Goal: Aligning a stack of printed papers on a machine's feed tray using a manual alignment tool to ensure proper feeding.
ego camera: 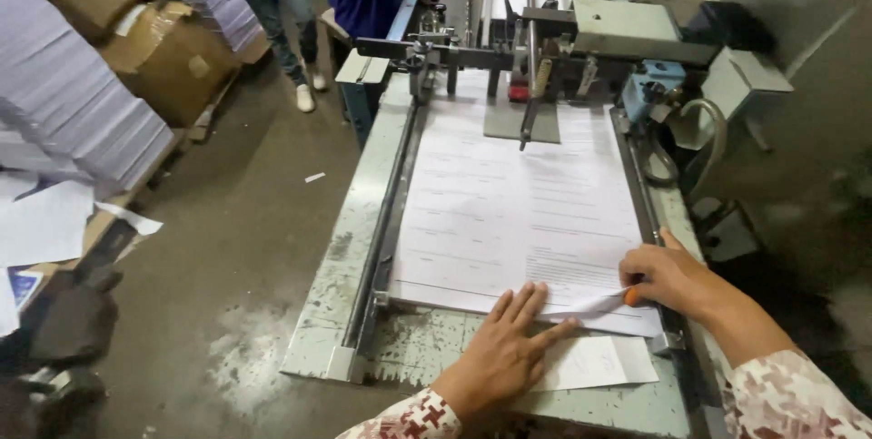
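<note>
While the stack of printed sheets [509, 212] lies flat on the feed table of the machine, both hands work its near edge. That stack fills the middle of the view, running from the machine's head at twelve o'clock down to the hands at six. At its five o'clock corner the right hand [668, 276] pinches something small and orange [630, 295] between thumb and fingers, closed tight on it, right where the top sheet's corner lifts a little. Just at nine o'clock from that hand, the left hand [504, 348] lies palm down, fingers spread wide and flat, fingertips on the stack's near edge, holding nothing. Under its wrist side, at six o'clock from the stack, a small loose paper slip [595, 362] rests on the worn, paint-chipped table [418, 344]. Both forearms wear patterned red and white sleeves [790, 398].

Moving outward: metal guide rails [386, 212] run along both long sides of the stack. At twelve o'clock the feeder head [554, 39] with its bars and rods hangs over the far end of the sheets. Well off at ten o'clock, cardboard boxes [163, 53] and tall white paper piles [64, 103] stand on the floor, and another person's legs [282, 12] are near eleven o'clock.
</note>
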